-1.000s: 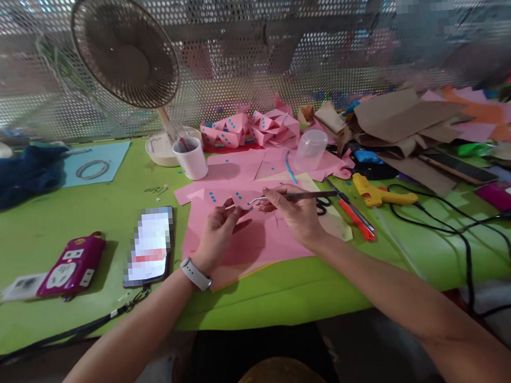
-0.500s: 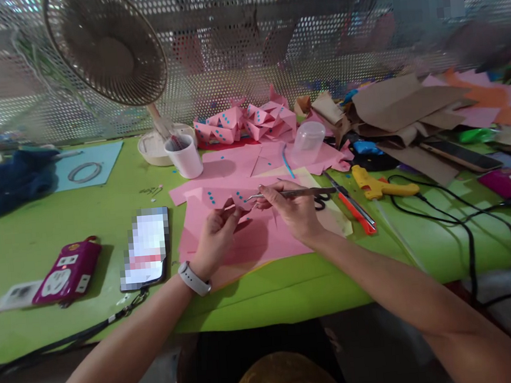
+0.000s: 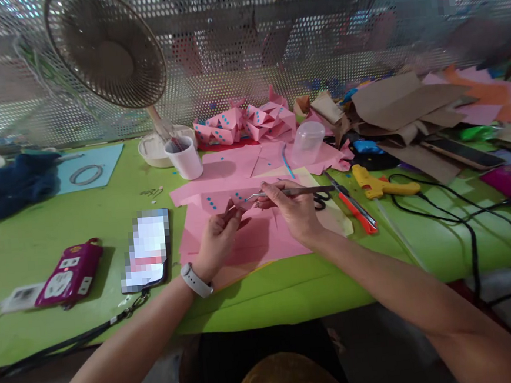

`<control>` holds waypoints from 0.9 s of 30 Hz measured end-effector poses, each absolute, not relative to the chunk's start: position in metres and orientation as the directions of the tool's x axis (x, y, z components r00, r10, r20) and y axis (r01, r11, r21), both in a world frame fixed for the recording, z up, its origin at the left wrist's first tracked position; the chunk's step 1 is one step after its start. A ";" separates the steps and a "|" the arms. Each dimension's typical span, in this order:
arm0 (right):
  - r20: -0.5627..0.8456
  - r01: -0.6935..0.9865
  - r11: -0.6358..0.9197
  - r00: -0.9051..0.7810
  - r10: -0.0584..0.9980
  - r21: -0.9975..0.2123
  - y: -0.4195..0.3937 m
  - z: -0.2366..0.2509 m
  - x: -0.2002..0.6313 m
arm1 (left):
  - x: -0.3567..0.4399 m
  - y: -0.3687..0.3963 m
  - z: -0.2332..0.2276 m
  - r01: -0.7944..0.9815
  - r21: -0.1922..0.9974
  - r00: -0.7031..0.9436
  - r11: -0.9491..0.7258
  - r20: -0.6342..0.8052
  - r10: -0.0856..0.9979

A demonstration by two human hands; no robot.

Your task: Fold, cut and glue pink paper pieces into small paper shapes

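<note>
While left hand (image 3: 217, 237) pinches pink paper (image 3: 232, 204), right hand (image 3: 293, 210) grips tweezers (image 3: 282, 193); tip blurred.

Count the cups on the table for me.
2. A white cup stands by the fan's base, left of the pink sheets. A clear cup sits upside down behind the right hand. The paper pile at right may hide more.

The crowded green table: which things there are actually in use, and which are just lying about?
In use:
left hand holding small pink paper piece
right hand gripping tweezers
pink sheets underneath

Lying about:
glue gun
phone
white cup
fan
brown paper
</note>
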State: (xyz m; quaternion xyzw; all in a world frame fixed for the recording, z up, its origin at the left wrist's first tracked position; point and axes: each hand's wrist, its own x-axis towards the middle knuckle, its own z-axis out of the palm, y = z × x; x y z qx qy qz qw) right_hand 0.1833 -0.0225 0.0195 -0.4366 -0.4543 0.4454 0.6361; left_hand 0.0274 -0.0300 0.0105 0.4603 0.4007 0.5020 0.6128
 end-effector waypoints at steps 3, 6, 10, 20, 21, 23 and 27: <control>0.178 -0.184 0.211 0.183 0.967 -0.960 -0.023 0.019 0.183 | 0.027 -0.030 0.009 -0.233 0.971 0.177 0.061 -0.019 0.984; 0.162 -0.199 0.197 0.177 0.971 -0.960 -0.024 0.021 0.182 | 0.027 -0.030 0.009 -0.231 0.970 0.179 0.074 -0.032 0.983; 0.142 -0.237 0.183 0.179 0.973 -0.954 -0.024 0.023 0.181 | 0.027 -0.030 0.008 -0.239 0.967 0.177 0.085 -0.043 0.983; 0.139 -0.253 0.183 0.180 0.974 -0.950 -0.024 0.023 0.180 | 0.027 -0.030 0.005 -0.206 0.978 0.211 0.037 0.007 0.977; 0.140 -0.258 0.183 0.178 0.974 -0.949 -0.024 0.023 0.180 | 0.027 -0.030 0.005 -0.201 0.979 0.214 0.033 0.011 0.977; 0.147 -0.263 0.190 0.177 0.973 -0.946 -0.024 0.022 0.180 | 0.027 -0.030 0.006 -0.194 0.981 0.214 0.025 0.017 0.977; 0.150 -0.260 0.194 0.182 0.972 -0.946 -0.024 0.022 0.180 | 0.026 -0.029 0.005 -0.197 0.980 0.214 0.016 0.027 0.976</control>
